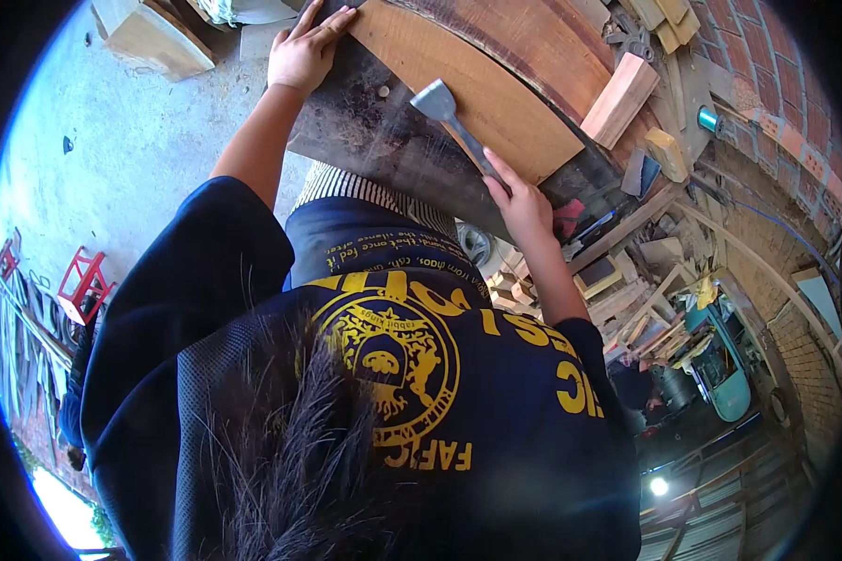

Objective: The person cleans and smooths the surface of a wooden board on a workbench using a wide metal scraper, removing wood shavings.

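My right hand [524, 204] is wrapped around the handle of a wide-bladed scraper [449, 110]. Its flat metal blade points up and left, over the near edge of a thin brown wooden board [477, 84]. The board lies on a dark, stained worktop [365, 117]. At the top of the view, my left hand [304, 51] rests with fingers stretched out by the board's left end. Whether its fingertips press on the board or the worktop is hard to tell. Beyond the board lies a darker reddish slab of wood [543, 47].
A squared wooden block [620, 101] stands at the board's right end, with a smaller block [666, 154] beyond. Scrap wood and a green machine [725, 365] fill the right side. A red stool [84, 285] is on the concrete floor at left.
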Tool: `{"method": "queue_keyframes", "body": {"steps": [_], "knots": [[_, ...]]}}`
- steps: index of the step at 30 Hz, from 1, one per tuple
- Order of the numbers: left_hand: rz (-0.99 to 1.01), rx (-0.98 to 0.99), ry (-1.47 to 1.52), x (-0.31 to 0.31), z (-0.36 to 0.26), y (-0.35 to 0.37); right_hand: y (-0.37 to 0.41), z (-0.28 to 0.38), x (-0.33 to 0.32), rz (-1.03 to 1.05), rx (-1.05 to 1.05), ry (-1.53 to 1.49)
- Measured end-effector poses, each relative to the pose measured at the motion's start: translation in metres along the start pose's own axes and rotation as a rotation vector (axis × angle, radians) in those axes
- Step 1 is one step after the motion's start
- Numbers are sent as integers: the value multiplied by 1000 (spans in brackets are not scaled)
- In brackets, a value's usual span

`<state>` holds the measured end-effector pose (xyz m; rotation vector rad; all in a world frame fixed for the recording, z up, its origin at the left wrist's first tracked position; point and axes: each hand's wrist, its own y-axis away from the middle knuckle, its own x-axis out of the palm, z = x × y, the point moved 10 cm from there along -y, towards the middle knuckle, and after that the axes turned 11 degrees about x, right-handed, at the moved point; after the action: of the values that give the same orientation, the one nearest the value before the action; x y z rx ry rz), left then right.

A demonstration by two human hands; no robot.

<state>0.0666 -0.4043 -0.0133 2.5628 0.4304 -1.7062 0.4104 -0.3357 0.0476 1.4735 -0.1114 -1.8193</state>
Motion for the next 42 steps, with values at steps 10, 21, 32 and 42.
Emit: {"method": "queue_keyframes", "body": {"steps": [10,21,32,42], "knots": [[-12,12,-16,-1,0,0,17,-30,10,41,90,-5],[-28,8,-13,-4,1,2,32,-50,24,-8,104,-64],[-10,0,17,-1,1,1,13,-26,20,10,146,-42],[21,-33,35,0,5,2,-37,37,9,28,103,-27]]}}
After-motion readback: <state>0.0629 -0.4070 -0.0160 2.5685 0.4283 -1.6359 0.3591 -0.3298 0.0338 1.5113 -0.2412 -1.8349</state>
